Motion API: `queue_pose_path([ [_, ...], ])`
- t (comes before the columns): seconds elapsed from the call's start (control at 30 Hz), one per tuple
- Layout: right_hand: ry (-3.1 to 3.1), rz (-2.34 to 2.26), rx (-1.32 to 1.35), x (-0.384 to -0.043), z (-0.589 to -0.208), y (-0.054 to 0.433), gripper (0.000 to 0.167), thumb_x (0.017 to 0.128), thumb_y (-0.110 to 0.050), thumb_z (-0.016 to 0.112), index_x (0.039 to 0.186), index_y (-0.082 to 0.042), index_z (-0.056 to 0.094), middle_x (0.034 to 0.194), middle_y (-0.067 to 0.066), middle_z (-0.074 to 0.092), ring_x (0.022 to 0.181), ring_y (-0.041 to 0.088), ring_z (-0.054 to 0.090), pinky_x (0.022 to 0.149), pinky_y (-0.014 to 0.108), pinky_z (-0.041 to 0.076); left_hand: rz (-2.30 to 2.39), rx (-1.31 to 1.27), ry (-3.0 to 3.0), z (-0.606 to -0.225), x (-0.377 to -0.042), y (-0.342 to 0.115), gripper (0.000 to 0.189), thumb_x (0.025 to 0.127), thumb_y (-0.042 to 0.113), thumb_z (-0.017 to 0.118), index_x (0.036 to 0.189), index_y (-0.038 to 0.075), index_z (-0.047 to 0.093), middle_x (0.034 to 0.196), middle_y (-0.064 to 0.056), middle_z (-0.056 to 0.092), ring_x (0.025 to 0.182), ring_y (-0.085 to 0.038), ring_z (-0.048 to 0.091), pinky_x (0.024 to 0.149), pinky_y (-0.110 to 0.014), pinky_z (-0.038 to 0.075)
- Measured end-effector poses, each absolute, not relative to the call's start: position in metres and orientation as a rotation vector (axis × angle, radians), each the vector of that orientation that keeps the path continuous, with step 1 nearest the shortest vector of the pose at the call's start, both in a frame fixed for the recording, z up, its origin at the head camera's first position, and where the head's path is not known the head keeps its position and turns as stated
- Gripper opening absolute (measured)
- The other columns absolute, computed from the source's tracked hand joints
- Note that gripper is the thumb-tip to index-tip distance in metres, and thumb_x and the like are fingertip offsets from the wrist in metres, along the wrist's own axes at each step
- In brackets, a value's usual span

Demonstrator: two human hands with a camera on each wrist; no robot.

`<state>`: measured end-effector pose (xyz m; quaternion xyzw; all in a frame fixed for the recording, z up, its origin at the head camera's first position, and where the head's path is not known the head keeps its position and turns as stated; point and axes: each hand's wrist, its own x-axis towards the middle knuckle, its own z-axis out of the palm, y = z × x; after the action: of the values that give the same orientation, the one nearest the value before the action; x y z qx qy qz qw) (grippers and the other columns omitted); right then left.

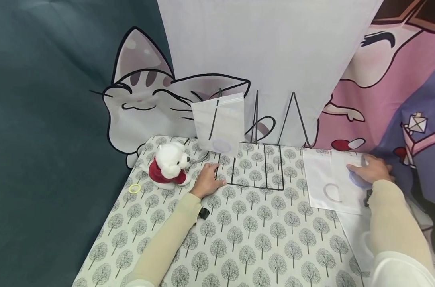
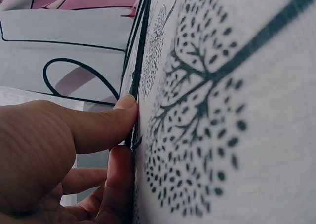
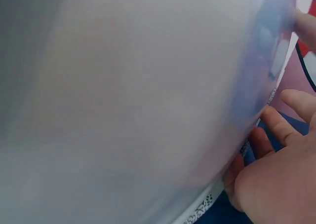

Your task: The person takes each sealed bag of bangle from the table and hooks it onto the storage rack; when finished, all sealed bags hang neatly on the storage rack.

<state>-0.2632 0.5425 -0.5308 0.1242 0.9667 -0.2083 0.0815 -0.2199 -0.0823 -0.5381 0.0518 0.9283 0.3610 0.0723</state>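
My left hand (image 1: 207,181) pinches the front left corner of a black wire rack (image 1: 251,186), thumb and fingers on the wire. On the rack's left prong hangs a translucent zip bag (image 1: 217,127) with a pale round shape inside. At the far right, my right hand (image 1: 373,169) is at the top zip bag (image 1: 341,159) of an overlapping row. Its thumb lies on the bag beside a bluish ring (image 1: 357,181), and its other fingers (image 3: 281,128) curl at the table's edge. That bag fills most of the right wrist view.
A white plush bear (image 1: 171,161) in red sits left of the rack. Near it lies a yellow ring (image 1: 134,188) on the tree-print cloth (image 1: 246,227). More zip bags (image 1: 321,179) overlap along the right edge. Upright wire prongs (image 1: 292,95) stand before a cartoon backdrop (image 1: 267,36).
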Motion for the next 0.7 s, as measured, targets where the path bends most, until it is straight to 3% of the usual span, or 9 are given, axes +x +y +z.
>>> queue_pose_path([
  [0.13, 2.887, -0.574, 0.356, -0.263, -0.531, 0.539, 0.116, 0.093, -0.073, 0.061, 0.166, -0.001, 0.006, 0.155, 0.054, 0.004, 0.135, 0.084, 0.008, 0.096, 0.095, 0.022, 1.062, 0.177, 2.802, -0.537, -0.220, -0.084, 0.084, 0.087, 0.030, 0.088, 0.157, 0.005, 0.048, 0.146, -0.021, 0.052, 0.105, -0.030, 0.065, 0.104, -0.051, 0.056],
  [0.23, 2.896, -0.585, 0.327, -0.262, -0.534, 0.538, 0.117, 0.093, -0.072, 0.062, 0.166, 0.000, 0.005, 0.161, 0.050, 0.003, 0.138, 0.083, 0.006, 0.106, 0.092, 0.016, 1.046, 0.178, 2.810, -0.538, -0.220, -0.086, 0.085, 0.087, 0.030, 0.088, 0.157, 0.005, 0.047, 0.148, -0.021, 0.051, 0.105, -0.030, 0.065, 0.107, -0.051, 0.055],
  [0.37, 2.920, -0.662, 0.309, -0.260, -0.539, 0.538, 0.116, 0.092, -0.072, 0.065, 0.166, 0.000, 0.011, 0.166, 0.042, 0.007, 0.143, 0.079, 0.007, 0.111, 0.089, 0.014, 1.049, 0.171, 2.816, -0.538, -0.220, -0.087, 0.085, 0.087, 0.030, 0.088, 0.157, 0.005, 0.047, 0.148, -0.021, 0.052, 0.108, -0.033, 0.066, 0.110, -0.052, 0.054],
  [0.47, 2.925, -0.750, 0.348, -0.257, -0.539, 0.541, 0.117, 0.090, -0.071, 0.069, 0.166, 0.000, 0.017, 0.167, 0.041, 0.012, 0.146, 0.074, 0.014, 0.112, 0.086, 0.019, 1.048, 0.171, 2.818, -0.538, -0.220, -0.087, 0.086, 0.086, 0.030, 0.088, 0.157, 0.005, 0.047, 0.151, -0.022, 0.051, 0.114, -0.035, 0.066, 0.112, -0.053, 0.052],
  [0.7, 2.948, -1.010, 0.525, -0.244, -0.536, 0.542, 0.085, 0.097, -0.054, 0.067, 0.151, 0.006, 0.041, 0.156, 0.042, 0.037, 0.143, 0.063, 0.035, 0.116, 0.075, 0.031, 1.053, 0.180, 2.803, -0.540, -0.220, -0.085, 0.086, 0.087, 0.031, 0.088, 0.158, 0.005, 0.047, 0.153, -0.023, 0.049, 0.127, -0.042, 0.062, 0.116, -0.054, 0.048],
])
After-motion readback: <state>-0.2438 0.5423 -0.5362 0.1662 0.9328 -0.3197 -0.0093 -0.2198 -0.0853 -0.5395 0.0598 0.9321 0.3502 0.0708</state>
